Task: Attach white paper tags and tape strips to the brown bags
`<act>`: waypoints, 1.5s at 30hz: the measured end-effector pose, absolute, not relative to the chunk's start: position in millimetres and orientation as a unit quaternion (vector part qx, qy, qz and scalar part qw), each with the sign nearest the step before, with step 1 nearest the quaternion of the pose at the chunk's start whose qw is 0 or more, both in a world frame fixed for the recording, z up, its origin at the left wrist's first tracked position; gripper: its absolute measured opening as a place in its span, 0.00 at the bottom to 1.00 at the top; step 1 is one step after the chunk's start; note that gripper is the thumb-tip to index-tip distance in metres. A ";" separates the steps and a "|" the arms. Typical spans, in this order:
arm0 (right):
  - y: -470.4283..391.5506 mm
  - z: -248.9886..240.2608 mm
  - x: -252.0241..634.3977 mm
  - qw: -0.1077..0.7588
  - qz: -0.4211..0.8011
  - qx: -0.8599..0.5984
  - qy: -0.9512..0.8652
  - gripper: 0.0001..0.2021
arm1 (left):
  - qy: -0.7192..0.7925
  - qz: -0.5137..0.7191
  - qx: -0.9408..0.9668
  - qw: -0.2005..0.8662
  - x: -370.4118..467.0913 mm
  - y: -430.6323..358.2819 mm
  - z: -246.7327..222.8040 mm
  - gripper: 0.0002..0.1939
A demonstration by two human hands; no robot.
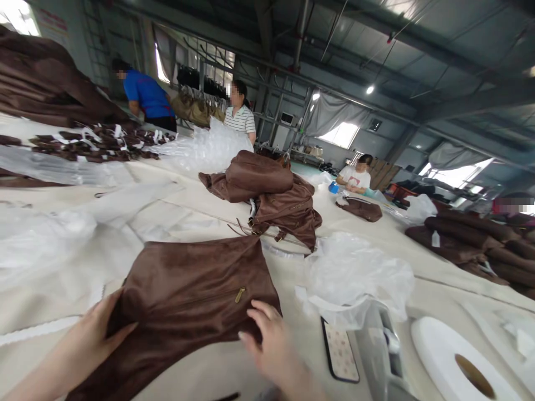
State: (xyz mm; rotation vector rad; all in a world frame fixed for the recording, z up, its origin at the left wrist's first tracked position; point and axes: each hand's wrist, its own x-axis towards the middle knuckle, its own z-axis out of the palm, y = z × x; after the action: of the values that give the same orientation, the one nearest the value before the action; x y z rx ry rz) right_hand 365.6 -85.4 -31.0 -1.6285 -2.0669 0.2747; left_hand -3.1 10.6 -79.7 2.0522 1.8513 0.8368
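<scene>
A dark brown leather-look bag [196, 284] lies flat on the table in front of me, its strap part running down to the lower left. A short zipper with a brass-coloured pull [239, 295] shows on its right half. My left hand [104, 323] grips the bag's left edge, thumb on top and the other fingers hidden under the material. On the right side, my right hand [267, 340] touches the bag below the zipper pull, with fingers bent and thumb apart from them. Just beyond are more brown bags [271, 189], piled up.
Right of the bag are crumpled clear plastic [359, 273], a phone [340, 351], a grey tape dispenser [382, 345] and a large white roll [438, 345]. Brown bags are stacked at far right [472, 239] and far left [45, 78]. Several people stand farther off.
</scene>
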 end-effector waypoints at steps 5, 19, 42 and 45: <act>-64.3 -24.5 416.3 0.205 0.015 -0.729 -0.653 0.14 | 0.639 0.248 0.708 0.170 5.0 47.4 -23.2 0.29; -34.7 -69.4 481.6 0.021 -0.071 -0.781 -0.620 0.20 | 0.474 0.324 0.819 -0.010 130.7 44.4 -45.4 0.20; -65.5 -29.0 334.4 0.231 0.005 -0.442 -0.867 0.19 | 0.405 0.328 0.476 0.709 145.3 -32.5 -19.2 0.27; -56.0 -20.5 328.9 0.277 0.039 -0.525 -0.804 0.16 | 0.448 0.347 0.497 0.657 137.9 -25.1 -18.6 0.26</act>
State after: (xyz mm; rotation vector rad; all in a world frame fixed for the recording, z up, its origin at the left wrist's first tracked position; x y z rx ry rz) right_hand 328.9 -56.0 -20.5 -1.4094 -2.1597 0.1060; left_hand 137.9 -25.1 -18.6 1.1246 1.0147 0.7864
